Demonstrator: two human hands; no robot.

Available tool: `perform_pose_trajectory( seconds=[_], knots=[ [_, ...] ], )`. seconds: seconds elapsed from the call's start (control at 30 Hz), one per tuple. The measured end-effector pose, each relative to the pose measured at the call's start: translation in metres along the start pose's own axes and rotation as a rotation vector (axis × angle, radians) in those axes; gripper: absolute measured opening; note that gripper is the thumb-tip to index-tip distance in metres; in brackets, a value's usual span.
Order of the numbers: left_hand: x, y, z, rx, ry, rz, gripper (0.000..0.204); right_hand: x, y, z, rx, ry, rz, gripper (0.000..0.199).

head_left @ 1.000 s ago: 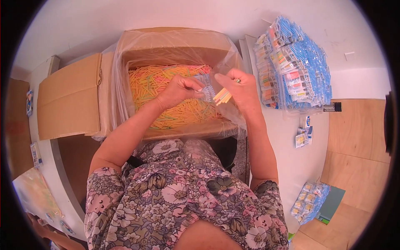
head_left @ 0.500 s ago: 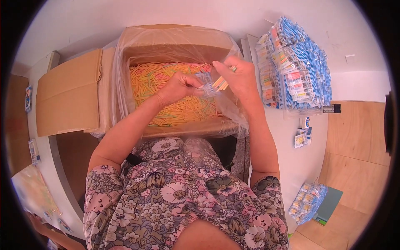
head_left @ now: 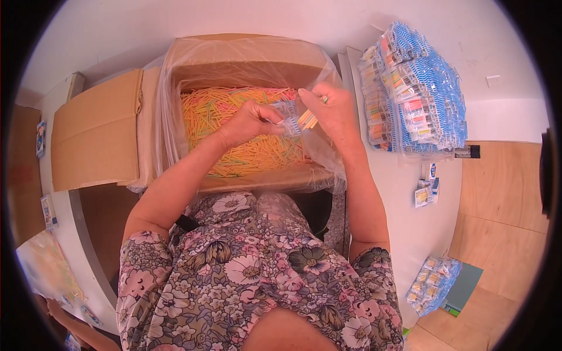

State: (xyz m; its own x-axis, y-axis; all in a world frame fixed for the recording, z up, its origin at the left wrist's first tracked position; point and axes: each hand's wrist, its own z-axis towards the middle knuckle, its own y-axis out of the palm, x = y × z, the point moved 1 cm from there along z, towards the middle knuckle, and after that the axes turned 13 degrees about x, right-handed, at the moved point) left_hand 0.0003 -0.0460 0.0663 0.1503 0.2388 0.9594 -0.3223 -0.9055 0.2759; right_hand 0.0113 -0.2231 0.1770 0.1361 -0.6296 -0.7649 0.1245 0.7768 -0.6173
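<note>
Over a box of loose sticks, my left hand (head_left: 250,123) pinches a small clear plastic bag (head_left: 287,119) with blue print. My right hand (head_left: 332,114) is closed round a small bundle of thin coloured sticks (head_left: 308,120), mostly yellow and orange. Their lower ends meet the right side of the bag; whether they are inside it I cannot tell. Beneath both hands, a thick layer of yellow, orange, pink and green sticks (head_left: 234,158) lies in the cardboard box (head_left: 275,176), which has a clear plastic liner (head_left: 170,111).
A tall stack of filled packets (head_left: 415,93) stands to the right of the box. Small packets (head_left: 425,194) and another packet pile (head_left: 433,285) lie nearer on that side. A cardboard flap (head_left: 96,131) sticks out left. Another person's arm (head_left: 79,330) shows at the lower left.
My right hand has shifted slightly left, bringing the sticks closer against the bag. My left hand stays nearly still with the bag. The other person's arm has moved a little.
</note>
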Motion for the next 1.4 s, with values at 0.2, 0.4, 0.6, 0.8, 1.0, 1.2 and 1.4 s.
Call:
perform_pose_trajectory(
  seconds=[0.2,0.4,0.6,0.8,1.0,1.2,1.4],
  knots=[
    [-0.005,-0.002,-0.002,0.032,-0.088,-0.009,0.014,-0.016,0.011,-0.014,-0.035,-0.202,-0.045,0.027],
    [-0.012,-0.004,-0.002,0.061,-0.135,-0.122,0.015,-0.004,0.004,-0.020,-0.034,0.010,0.372,0.023],
    [-0.011,0.003,-0.005,0.057,-0.139,-0.196,0.016,0.005,0.013,-0.045,0.133,-0.165,0.336,0.022],
    [0.009,0.027,-0.001,-0.022,-0.101,0.417,0.017,0.042,-0.004,-0.083,0.248,-0.197,0.079,0.029],
    [0.000,-0.007,-0.017,0.187,-0.138,0.355,0.021,0.101,-0.138,-0.153,0.808,-0.208,0.020,0.031],
    [0.025,-0.003,0.026,-0.023,-0.026,0.886,0.017,0.260,-0.310,-0.179,1.158,0.148,-0.347,0.036],
    [-0.062,-0.008,0.068,0.147,0.248,1.292,0.030,0.292,-0.336,-0.179,1.040,-0.043,-0.945,0.044]
  ],
)
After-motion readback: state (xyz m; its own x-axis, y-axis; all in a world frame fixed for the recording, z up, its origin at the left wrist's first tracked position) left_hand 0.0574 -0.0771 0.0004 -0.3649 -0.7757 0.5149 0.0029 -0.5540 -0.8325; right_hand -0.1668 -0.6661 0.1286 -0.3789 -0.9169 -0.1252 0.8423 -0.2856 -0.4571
